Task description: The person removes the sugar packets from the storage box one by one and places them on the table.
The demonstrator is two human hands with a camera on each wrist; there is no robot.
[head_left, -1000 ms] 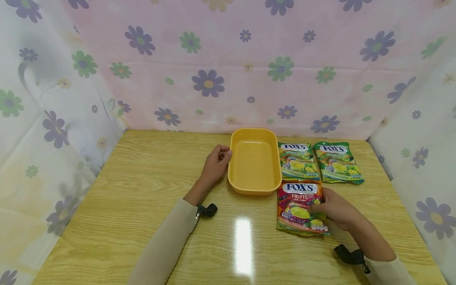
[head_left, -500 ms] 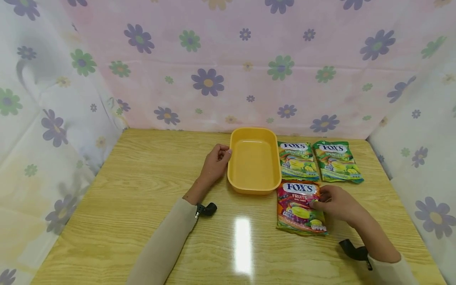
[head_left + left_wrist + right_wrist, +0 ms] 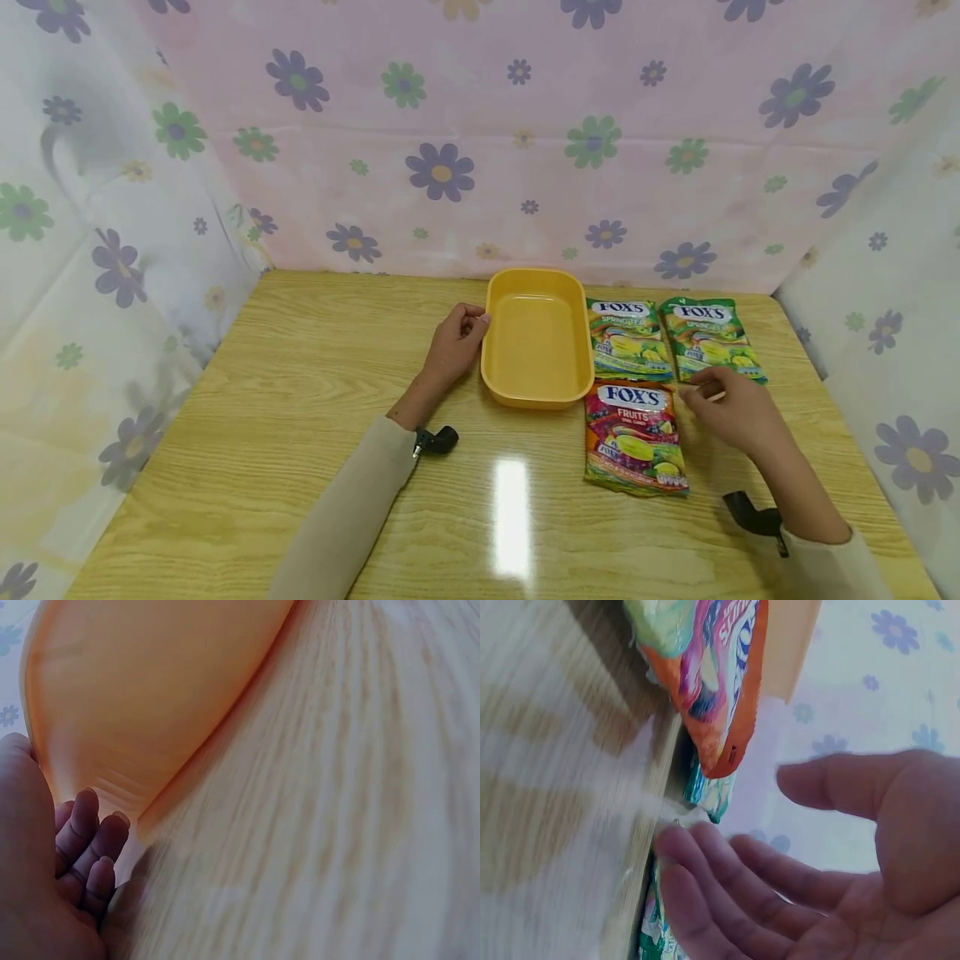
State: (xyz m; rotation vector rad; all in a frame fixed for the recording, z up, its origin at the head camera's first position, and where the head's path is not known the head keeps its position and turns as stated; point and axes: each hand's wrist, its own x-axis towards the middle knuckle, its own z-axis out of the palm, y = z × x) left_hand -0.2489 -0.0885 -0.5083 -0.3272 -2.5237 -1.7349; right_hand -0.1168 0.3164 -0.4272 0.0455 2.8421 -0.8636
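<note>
A yellow plastic tray [image 3: 537,400] sits at the back middle of the table. My left hand [image 3: 453,346] holds its left rim, the thumb at the edge and the fingers curled against the outer wall, as the left wrist view shows. To the tray's right lies a red-orange bag of Fox's Fruits candy [image 3: 634,437], flat and face up. Just off that bag's upper right side is my right hand [image 3: 738,412], thumb and fingers apart in the right wrist view, holding nothing. Behind it lie two green Fox's Spring Tea candy bags, one [image 3: 628,340] beside the tray and another [image 3: 708,337] farther right.
A wooden table [image 3: 315,392] carries everything, with a bright light reflection in front of the tray. Flower-patterned cloth [image 3: 480,125] hangs behind and along both sides. Each wrist wears a small black camera mount [image 3: 438,440].
My right hand has let go of the red bag and drawn back up and to the right, toward the right green bag. The left hand and tray stay in place.
</note>
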